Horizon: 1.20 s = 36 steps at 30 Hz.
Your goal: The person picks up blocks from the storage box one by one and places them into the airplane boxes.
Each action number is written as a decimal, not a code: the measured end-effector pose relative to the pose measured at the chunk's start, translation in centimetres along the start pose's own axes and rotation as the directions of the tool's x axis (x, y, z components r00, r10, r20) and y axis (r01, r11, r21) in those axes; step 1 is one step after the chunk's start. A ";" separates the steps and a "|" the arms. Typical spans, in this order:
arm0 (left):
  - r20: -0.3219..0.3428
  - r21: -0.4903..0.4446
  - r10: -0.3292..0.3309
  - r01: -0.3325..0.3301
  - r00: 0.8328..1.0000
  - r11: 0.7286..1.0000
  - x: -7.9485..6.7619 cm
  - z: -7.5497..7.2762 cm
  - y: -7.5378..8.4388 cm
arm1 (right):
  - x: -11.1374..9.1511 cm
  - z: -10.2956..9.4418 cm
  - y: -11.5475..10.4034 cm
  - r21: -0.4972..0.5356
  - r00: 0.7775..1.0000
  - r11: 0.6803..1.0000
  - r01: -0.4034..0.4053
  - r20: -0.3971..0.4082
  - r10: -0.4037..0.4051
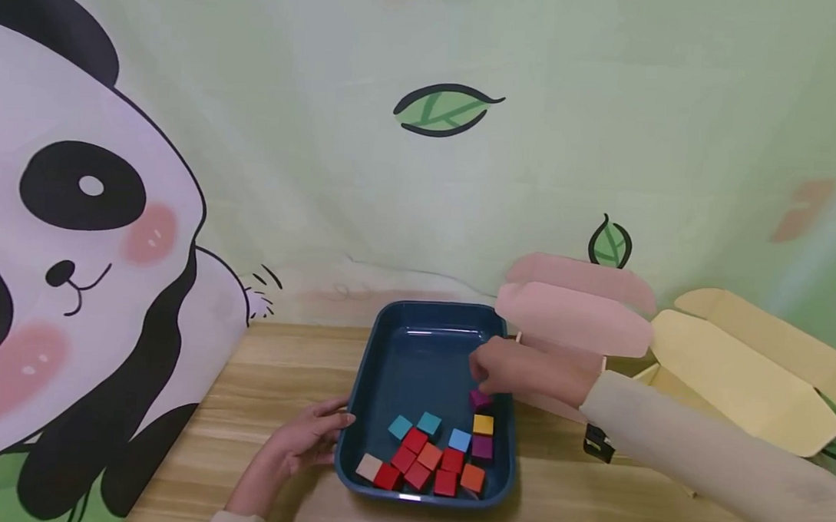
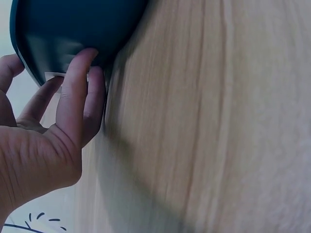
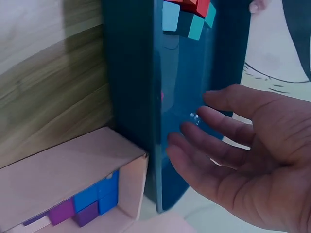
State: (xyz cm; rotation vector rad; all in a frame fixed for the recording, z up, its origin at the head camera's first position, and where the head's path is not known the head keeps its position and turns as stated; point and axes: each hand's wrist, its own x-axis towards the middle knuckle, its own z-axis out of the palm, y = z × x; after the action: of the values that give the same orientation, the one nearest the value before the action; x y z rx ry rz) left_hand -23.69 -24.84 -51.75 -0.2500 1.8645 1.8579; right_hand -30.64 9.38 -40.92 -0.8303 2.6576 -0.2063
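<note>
A deep blue tray (image 1: 414,361) lies on the table with several coloured cubes (image 1: 430,456) gathered in its near end. At its left side my left hand (image 1: 308,434) holds the rim, the fingers (image 2: 73,97) against the outer wall. My right hand (image 1: 504,365) hangs over the tray's right side, just above a purple cube (image 1: 481,400). In the right wrist view the right hand (image 3: 257,150) has loosely bent, spread fingers and nothing between them. Near it inside the tray are teal cubes (image 3: 196,27).
Right of the tray stands a pink box (image 1: 575,316), lid raised, partly hidden by my right arm. Blue cubes (image 3: 99,191) and purple ones lie inside it. A yellow box (image 1: 739,380) stands open farther right. A black object (image 1: 598,444) sits below my forearm. A panda-print cloth (image 1: 324,173) hangs behind.
</note>
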 end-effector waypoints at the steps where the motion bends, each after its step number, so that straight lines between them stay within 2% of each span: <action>1: -0.002 -0.001 0.002 -0.002 1.000 1.000 0.0 0.0 0.0 | 0.6 0.1 -0.4 -0.004 1.000 1.000 0.001 0.026 -0.001; 3: -0.005 -0.004 0.003 -0.003 1.000 1.000 0.0 0.0 -0.1 | 2.0 0.3 -0.9 -0.042 0.997 0.999 0.000 0.074 0.003; 8: -0.012 -0.005 0.006 -0.006 1.000 1.000 0.2 0.1 -0.3 | 4.1 1.4 -1.9 -0.151 0.979 0.986 -0.074 0.178 0.101; 13: -0.008 -0.006 0.013 -0.013 1.000 1.000 0.2 0.4 -0.4 | 5.1 2.5 -2.3 -0.259 0.953 0.960 -0.105 0.249 0.171; 17: -0.001 -0.013 0.016 -0.016 1.000 1.000 0.2 0.5 -0.4 | 5.5 3.1 -2.2 -0.267 0.943 0.956 -0.122 0.270 0.196; 23: -0.006 -0.011 0.010 -0.010 1.000 1.000 0.0 0.2 -0.3 | 5.6 3.5 -2.2 -0.256 0.963 0.962 -0.093 0.223 0.152; 28: 0.016 -0.018 0.036 -0.036 0.999 0.999 0.0 0.0 -0.3 | 5.6 2.6 -1.9 -0.224 0.975 0.973 -0.059 0.198 0.104; 32: 0.024 -0.015 0.049 -0.048 0.999 0.999 0.0 0.0 -0.2 | 5.4 1.3 -1.3 -0.159 0.989 0.987 -0.010 0.146 0.034; 36: 0.016 -0.010 0.046 -0.046 0.999 0.999 0.0 -0.1 -0.2 | 4.6 -0.1 -0.7 -0.112 0.995 0.989 0.096 0.054 -0.090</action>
State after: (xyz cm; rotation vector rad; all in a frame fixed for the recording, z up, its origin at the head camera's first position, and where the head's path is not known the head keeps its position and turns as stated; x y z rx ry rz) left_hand -23.63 -24.97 -51.94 -0.1964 1.8660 1.8942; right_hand -33.83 6.21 -41.95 -0.9835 2.6079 -0.0563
